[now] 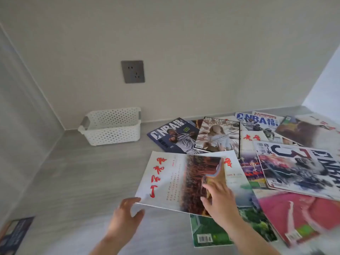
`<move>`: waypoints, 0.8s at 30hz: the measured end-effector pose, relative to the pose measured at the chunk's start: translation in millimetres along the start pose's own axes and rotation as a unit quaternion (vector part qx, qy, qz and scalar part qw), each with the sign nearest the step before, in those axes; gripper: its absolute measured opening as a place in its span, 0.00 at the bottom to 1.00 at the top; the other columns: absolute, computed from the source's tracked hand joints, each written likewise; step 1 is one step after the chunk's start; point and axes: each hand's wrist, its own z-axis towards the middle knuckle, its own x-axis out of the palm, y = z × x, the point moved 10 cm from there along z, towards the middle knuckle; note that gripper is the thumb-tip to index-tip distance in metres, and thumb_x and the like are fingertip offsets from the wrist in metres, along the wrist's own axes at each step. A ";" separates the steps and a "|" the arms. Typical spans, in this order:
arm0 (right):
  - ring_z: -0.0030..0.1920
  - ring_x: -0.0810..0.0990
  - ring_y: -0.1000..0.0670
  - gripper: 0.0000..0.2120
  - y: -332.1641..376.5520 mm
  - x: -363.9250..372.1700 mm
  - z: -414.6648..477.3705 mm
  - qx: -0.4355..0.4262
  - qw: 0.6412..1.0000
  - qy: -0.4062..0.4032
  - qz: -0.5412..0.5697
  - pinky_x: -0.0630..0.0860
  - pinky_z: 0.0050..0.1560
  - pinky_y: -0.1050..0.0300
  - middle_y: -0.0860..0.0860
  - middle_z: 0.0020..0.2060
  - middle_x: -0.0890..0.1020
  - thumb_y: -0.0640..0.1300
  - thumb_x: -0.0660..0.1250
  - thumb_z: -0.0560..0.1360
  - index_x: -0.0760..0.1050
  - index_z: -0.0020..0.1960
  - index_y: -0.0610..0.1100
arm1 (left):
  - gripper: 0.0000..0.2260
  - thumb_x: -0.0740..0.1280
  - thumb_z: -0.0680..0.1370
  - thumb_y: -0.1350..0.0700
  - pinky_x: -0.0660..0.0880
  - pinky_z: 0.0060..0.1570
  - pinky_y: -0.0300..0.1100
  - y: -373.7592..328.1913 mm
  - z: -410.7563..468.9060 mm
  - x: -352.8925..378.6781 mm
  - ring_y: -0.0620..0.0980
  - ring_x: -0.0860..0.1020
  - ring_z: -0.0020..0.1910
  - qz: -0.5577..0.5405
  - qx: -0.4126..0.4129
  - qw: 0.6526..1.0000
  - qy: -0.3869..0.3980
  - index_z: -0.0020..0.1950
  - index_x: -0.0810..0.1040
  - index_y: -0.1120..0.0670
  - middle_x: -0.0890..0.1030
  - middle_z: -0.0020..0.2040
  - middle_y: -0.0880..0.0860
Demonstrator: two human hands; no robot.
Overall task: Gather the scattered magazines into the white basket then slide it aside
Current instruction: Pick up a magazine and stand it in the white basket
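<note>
Grey wood-grain surface meets pale beige walls, and a grey wall socket sits on the far one. At the far left, close to the corner, stands the white perforated plastic basket. It is upright and rectangular, with grey handle pieces at its two ends.

Broad open surface lies between the basket and the near edge. A narrower strip separates the basket's right end from the nearest cover, a dark blue NBA magazine.

More magazines overlap across the right side:
- a cover with a pale-dressed figure
- a large black-and-white NBA magazine
- a pink-red cover
- a green cover nearest, partly under others

Over these, tilted up off the surface, is a white magazine with red brush lettering and a red-brown photograph. The right hand grips it at its right edge, thumb on the cover, with the page edge curling beside the fingers. The left hand is spread wide and holds nothing, its fingertips at that magazine's near left corner.

A dark magazine lies at the near left, cut off by the frame.
</note>
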 end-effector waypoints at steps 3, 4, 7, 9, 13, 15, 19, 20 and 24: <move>0.74 0.47 0.50 0.27 -13.7 21.5 17.3 -0.002 0.995 0.043 -0.087 0.46 0.73 0.49 0.53 0.75 0.51 0.58 0.51 0.76 0.50 0.72 0.51 | 0.24 0.64 0.74 0.50 0.59 0.67 0.46 8.6 24.3 1.3 0.53 0.61 0.70 0.156 -0.052 0.986 -0.034 0.68 0.64 0.52 0.68 0.69 0.52; 0.75 0.45 0.49 0.27 -16.3 25.7 17.9 0.003 0.994 0.051 -0.093 0.44 0.73 0.48 0.52 0.75 0.48 0.59 0.48 0.76 0.48 0.73 0.52 | 0.26 0.62 0.74 0.47 0.57 0.69 0.47 8.5 28.1 1.2 0.52 0.58 0.71 0.176 -0.065 0.982 -0.036 0.69 0.61 0.51 0.65 0.70 0.51; 0.75 0.41 0.49 0.28 -28.4 43.3 20.6 0.002 0.993 0.051 -0.108 0.40 0.73 0.47 0.50 0.75 0.45 0.60 0.43 0.76 0.44 0.73 0.52 | 0.29 0.62 0.73 0.45 0.55 0.69 0.47 8.5 41.3 15.7 0.52 0.58 0.72 0.180 -0.079 0.980 -0.029 0.70 0.56 0.52 0.64 0.71 0.52; 0.75 0.41 0.49 0.28 -28.9 41.6 22.6 -0.001 0.994 0.044 -0.105 0.39 0.73 0.47 0.51 0.75 0.45 0.60 0.43 0.76 0.43 0.73 0.53 | 0.30 0.63 0.73 0.46 0.60 0.66 0.48 -0.8 46.3 22.8 0.56 0.65 0.68 0.154 -0.082 0.984 -0.032 0.70 0.56 0.53 0.69 0.68 0.55; 0.75 0.41 0.49 0.28 -29.5 42.0 22.1 -0.011 0.994 0.044 -0.101 0.39 0.73 0.47 0.51 0.75 0.46 0.60 0.44 0.76 0.45 0.73 0.52 | 0.33 0.69 0.69 0.51 0.67 0.60 0.49 -1.3 49.6 20.2 0.60 0.71 0.62 0.005 -0.145 0.988 -0.058 0.69 0.59 0.57 0.75 0.63 0.59; 0.75 0.41 0.49 0.28 -29.1 43.0 22.4 -0.020 0.994 0.043 -0.099 0.38 0.73 0.47 0.51 0.75 0.46 0.60 0.44 0.76 0.45 0.73 0.52 | 0.30 0.70 0.68 0.57 0.68 0.59 0.49 12.0 52.6 12.1 0.61 0.73 0.60 -0.134 -0.206 0.966 -0.077 0.67 0.64 0.61 0.76 0.62 0.62; 0.75 0.40 0.50 0.28 -28.2 43.7 22.1 -0.028 0.994 0.048 -0.098 0.37 0.73 0.48 0.52 0.75 0.46 0.60 0.45 0.76 0.45 0.73 0.52 | 0.13 0.67 0.72 0.63 0.73 0.53 0.47 9.4 56.1 20.6 0.60 0.77 0.51 -0.117 -0.199 0.972 0.037 0.56 0.75 0.64 0.79 0.55 0.65; 0.74 0.40 0.50 0.29 -27.9 42.5 21.4 -0.026 0.994 0.045 -0.100 0.37 0.73 0.48 0.52 0.75 0.46 0.61 0.46 0.76 0.46 0.73 0.52 | 0.12 0.66 0.72 0.62 0.73 0.48 0.45 5.5 55.6 22.4 0.59 0.77 0.50 -0.074 -0.179 0.980 0.048 0.55 0.75 0.62 0.80 0.53 0.63; 0.74 0.41 0.48 0.33 -14.6 9.0 33.8 -0.008 0.997 -0.033 -0.069 0.39 0.73 0.49 0.51 0.75 0.47 0.61 0.55 0.73 0.48 0.72 0.51 | 0.09 0.64 0.73 0.60 0.72 0.30 0.40 -21.4 56.6 7.7 0.55 0.75 0.42 -0.038 -0.079 0.996 0.027 0.52 0.68 0.54 0.76 0.45 0.56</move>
